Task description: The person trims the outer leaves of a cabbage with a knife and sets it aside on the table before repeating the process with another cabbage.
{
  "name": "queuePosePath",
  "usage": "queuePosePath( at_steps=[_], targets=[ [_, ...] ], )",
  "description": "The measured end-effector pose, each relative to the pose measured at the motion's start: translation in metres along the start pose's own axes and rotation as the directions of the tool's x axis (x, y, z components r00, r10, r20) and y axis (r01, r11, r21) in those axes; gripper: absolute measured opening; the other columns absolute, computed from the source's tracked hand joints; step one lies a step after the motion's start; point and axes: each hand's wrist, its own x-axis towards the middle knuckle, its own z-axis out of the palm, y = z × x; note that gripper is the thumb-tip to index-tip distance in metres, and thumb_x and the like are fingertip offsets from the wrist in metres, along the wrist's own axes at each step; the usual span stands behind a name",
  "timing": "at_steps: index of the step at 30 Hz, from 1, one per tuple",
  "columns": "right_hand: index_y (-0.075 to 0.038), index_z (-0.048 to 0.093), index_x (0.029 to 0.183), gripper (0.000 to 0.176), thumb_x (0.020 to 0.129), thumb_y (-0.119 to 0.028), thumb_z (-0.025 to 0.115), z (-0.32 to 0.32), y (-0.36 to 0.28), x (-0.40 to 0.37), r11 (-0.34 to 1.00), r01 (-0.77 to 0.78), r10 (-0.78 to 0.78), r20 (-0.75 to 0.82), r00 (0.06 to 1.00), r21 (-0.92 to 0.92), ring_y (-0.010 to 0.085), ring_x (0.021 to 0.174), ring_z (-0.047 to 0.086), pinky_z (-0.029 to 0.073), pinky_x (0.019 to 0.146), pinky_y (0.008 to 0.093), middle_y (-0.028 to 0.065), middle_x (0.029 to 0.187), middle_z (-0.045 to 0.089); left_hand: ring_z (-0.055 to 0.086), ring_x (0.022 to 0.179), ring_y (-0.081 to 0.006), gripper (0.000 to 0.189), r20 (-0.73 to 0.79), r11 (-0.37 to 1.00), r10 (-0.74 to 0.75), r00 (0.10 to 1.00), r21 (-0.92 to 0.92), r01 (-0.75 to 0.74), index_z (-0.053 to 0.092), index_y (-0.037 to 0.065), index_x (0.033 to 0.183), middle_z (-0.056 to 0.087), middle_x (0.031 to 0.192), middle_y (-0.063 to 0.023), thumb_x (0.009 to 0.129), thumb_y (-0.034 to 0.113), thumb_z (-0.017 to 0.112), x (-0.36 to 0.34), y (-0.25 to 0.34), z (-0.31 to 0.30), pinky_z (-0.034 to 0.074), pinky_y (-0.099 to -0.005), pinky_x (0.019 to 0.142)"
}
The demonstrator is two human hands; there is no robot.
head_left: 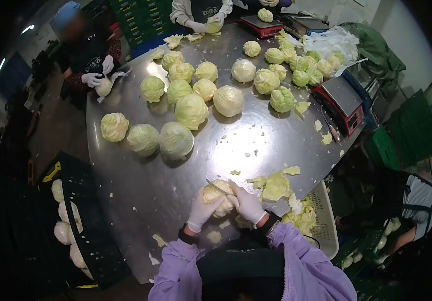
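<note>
A pale cabbage (218, 196) is between my gloved hands at the near side of the metal table (150, 200). My left hand (204, 206) is wrapped round its left side. My right hand (246, 202) is closed on a knife (217, 187), whose curved blade lies across the top of the cabbage. Loose leaves (276, 186) lie just right of my right hand, and small scraps are scattered around. Beyond my hands stand several whole cabbages (192, 111), some in white net sleeves (176, 141).
A white basket (331, 220) of leaves stands at the right edge, a dark crate (98, 220) of wrapped cabbages at left. Red scales (350, 118) sit at right and far back. Co-workers (88, 60) handle cabbages across the table; another person (419, 205) bends at right.
</note>
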Motion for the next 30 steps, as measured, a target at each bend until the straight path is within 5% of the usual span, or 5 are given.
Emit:
queuePosePath(
  at_steps=[3,6,8,13,30],
  targets=[
    [-0.009,0.051,0.131,0.040,0.096,-0.030,0.051,0.000,0.019,0.007,0.992,0.059,-0.045,-0.129,0.991,0.111,0.0376,0.096,0.063,0.052,0.078,0.0422,0.0212,0.110,0.064,0.058,0.107,-0.0199,0.071,0.019,0.998,0.014,1.000,0.054,-0.015,0.045,-0.003,0.131,0.059,0.118,-0.0143,0.076,0.025,0.080,-0.004,0.007,-0.001,0.047,-0.0327,0.093],
    [-0.009,0.055,0.128,0.035,0.097,-0.026,0.051,0.000,0.029,0.007,0.947,-0.100,0.103,0.006,0.995,0.305,0.0358,0.098,0.063,0.051,0.080,0.0403,0.0234,0.105,0.064,0.056,0.109,-0.0192,0.073,0.041,0.999,0.051,0.998,0.000,-0.051,0.042,-0.002,0.133,0.057,0.120,-0.0133,0.076,0.025,0.080,-0.004,-0.013,-0.005,0.046,-0.0323,0.094],
    [-0.008,0.050,0.133,0.043,0.097,-0.031,0.052,0.000,0.035,0.010,0.963,0.051,-0.014,-0.139,0.990,0.263,0.0360,0.102,0.062,0.051,0.084,0.0401,0.0211,0.111,0.065,0.056,0.109,-0.0185,0.073,0.069,0.995,0.077,0.995,-0.074,-0.072,0.041,-0.002,0.133,0.057,0.120,-0.0126,0.077,0.024,0.080,-0.008,-0.021,-0.009,0.046,-0.0320,0.094],
    [-0.007,0.033,0.143,0.059,0.094,-0.031,0.054,0.000,0.004,-0.002,0.979,0.192,-0.188,-0.054,0.981,0.075,0.0395,0.106,0.059,0.049,0.089,0.0418,0.0224,0.131,0.052,0.054,0.108,-0.0167,0.071,0.120,0.990,0.052,0.991,-0.136,-0.036,0.040,-0.001,0.134,0.056,0.119,-0.0111,0.079,0.022,0.078,-0.001,-0.011,-0.012,0.046,-0.0308,0.093],
    [-0.013,0.041,0.140,0.049,0.096,-0.032,0.050,-0.006,0.004,0.016,0.996,0.091,-0.093,0.096,0.991,0.024,0.0375,0.096,0.062,0.050,0.081,0.0428,0.0178,0.115,0.060,0.058,0.100,-0.0147,0.065,0.223,0.993,0.007,0.975,-0.113,0.018,0.046,-0.001,0.125,0.060,0.111,-0.0109,0.078,0.028,0.079,0.011,-0.009,-0.019,0.048,-0.0295,0.089]
  ],
)
